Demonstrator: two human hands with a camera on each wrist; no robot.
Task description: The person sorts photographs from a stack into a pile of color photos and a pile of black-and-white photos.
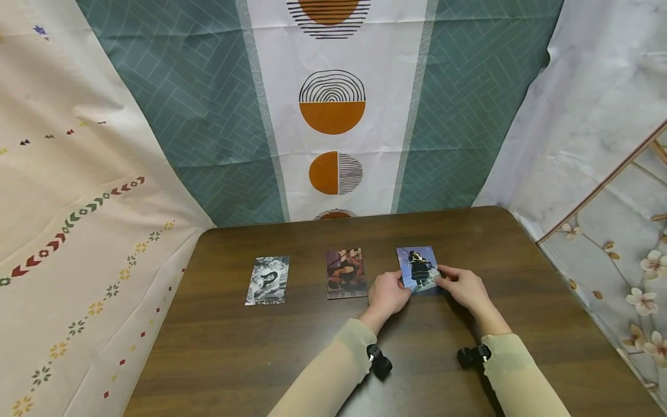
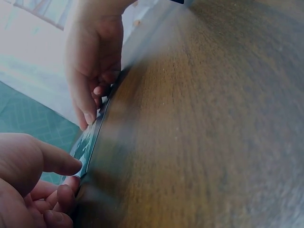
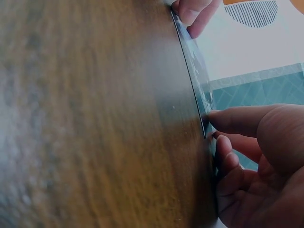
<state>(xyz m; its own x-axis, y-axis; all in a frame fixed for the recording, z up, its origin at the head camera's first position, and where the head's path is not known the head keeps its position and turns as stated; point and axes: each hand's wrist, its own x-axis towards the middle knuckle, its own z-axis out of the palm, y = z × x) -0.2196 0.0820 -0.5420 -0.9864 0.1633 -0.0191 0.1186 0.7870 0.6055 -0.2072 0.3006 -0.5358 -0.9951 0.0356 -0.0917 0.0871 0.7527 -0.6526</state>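
Note:
A picture card (image 1: 419,267) with a dark figure on a blue-violet ground lies at the right of the row on the table. My left hand (image 1: 388,293) pinches its left edge; in the left wrist view the thumb is on the card's face and the other fingers curl by the edge. The opposite edge is pinched by my right hand (image 1: 462,286), its thumb also over the card in the right wrist view. Left of my hands lies a dark reddish picture card (image 1: 346,273). Farther left is a black-and-white picture card (image 1: 268,280).
The brown wooden table (image 1: 229,359) ends at a rounded back edge. Behind it hangs a green and white curtain (image 1: 219,116) with orange circles. Patterned cloths flank both sides. A small black camera (image 1: 380,363) sits on the left wrist, another (image 1: 473,355) on the right.

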